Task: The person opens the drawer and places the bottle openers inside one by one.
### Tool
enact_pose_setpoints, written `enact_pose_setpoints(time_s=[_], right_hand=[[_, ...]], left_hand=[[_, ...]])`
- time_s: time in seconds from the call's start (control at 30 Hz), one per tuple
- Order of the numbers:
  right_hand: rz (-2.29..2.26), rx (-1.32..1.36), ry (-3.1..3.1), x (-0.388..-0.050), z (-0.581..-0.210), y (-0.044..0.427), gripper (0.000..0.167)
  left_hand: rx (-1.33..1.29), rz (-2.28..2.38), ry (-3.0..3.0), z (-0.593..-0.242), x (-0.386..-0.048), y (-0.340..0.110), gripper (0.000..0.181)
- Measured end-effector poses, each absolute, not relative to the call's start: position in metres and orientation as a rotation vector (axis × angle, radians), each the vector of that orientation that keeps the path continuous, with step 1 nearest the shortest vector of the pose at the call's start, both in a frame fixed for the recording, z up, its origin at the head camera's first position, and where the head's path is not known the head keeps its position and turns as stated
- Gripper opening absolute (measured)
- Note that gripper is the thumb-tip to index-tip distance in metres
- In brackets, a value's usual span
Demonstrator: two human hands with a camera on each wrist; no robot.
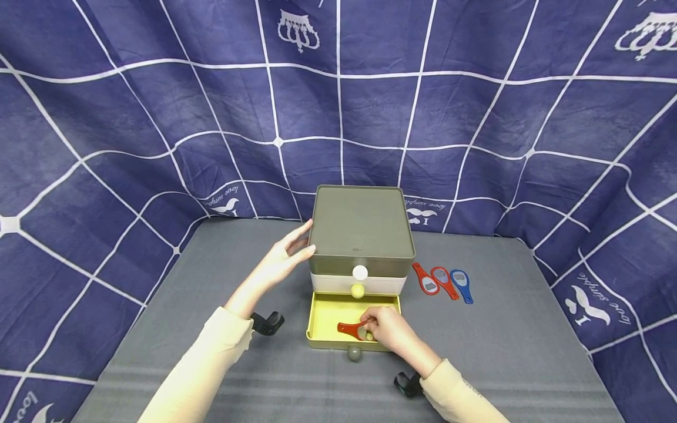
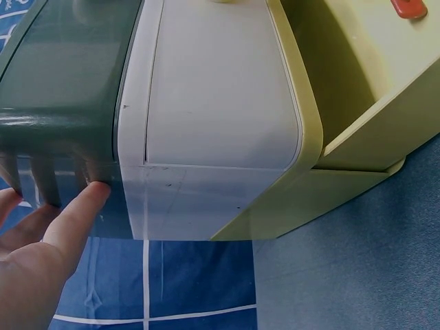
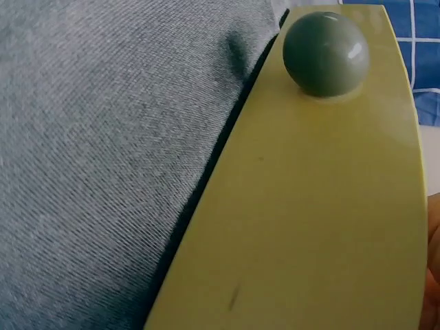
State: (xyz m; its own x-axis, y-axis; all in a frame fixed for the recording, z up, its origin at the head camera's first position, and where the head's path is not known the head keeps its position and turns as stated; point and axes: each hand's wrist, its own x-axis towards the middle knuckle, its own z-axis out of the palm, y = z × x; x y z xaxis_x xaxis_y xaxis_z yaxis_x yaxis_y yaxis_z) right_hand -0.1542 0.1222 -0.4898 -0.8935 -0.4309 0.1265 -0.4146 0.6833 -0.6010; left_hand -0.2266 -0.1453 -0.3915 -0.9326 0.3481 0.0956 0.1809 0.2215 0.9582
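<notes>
A small drawer cabinet [image 1: 365,223] has a dark green top tier, a white middle tier and a yellow bottom drawer [image 1: 325,314] pulled out. My left hand [image 1: 280,258] rests against the cabinet's left side with its fingers spread; in the left wrist view those fingertips [image 2: 100,189] touch the green tier. My right hand [image 1: 391,330] reaches into the yellow drawer and pinches a red bottle opener [image 1: 349,329] by its round head, its handle pointing left. In the right wrist view the drawer's front [image 3: 309,192] hides most of that hand.
Two red bottle openers [image 1: 425,281] and a blue one [image 1: 462,286] lie on the grey cloth right of the cabinet. White [image 1: 360,272], yellow [image 1: 357,291] and grey-green [image 1: 354,353] round knobs mark the drawers. A blue checked curtain [image 1: 370,117] hangs behind.
</notes>
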Motion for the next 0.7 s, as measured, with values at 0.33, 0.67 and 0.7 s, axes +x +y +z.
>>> enact_pose_setpoints(time_s=[0.33, 0.67, 0.7], right_hand=[[-0.907, -0.728, 2.958, -0.150, -0.490, 0.121, 0.015], [-1.323, -0.405, 2.842, -0.157, -0.466, 0.150, 0.009], [-1.362, -0.361, 2.827, -0.159, -0.463, 0.156, 0.009]], left_hand=[[0.505, 1.808, 2.348, -0.392, -0.226, -0.146, 0.066], [0.501, 1.815, 2.340, -0.393, -0.227, -0.146, 0.066], [0.500, 1.817, 2.339, -0.393, -0.227, -0.145, 0.066]])
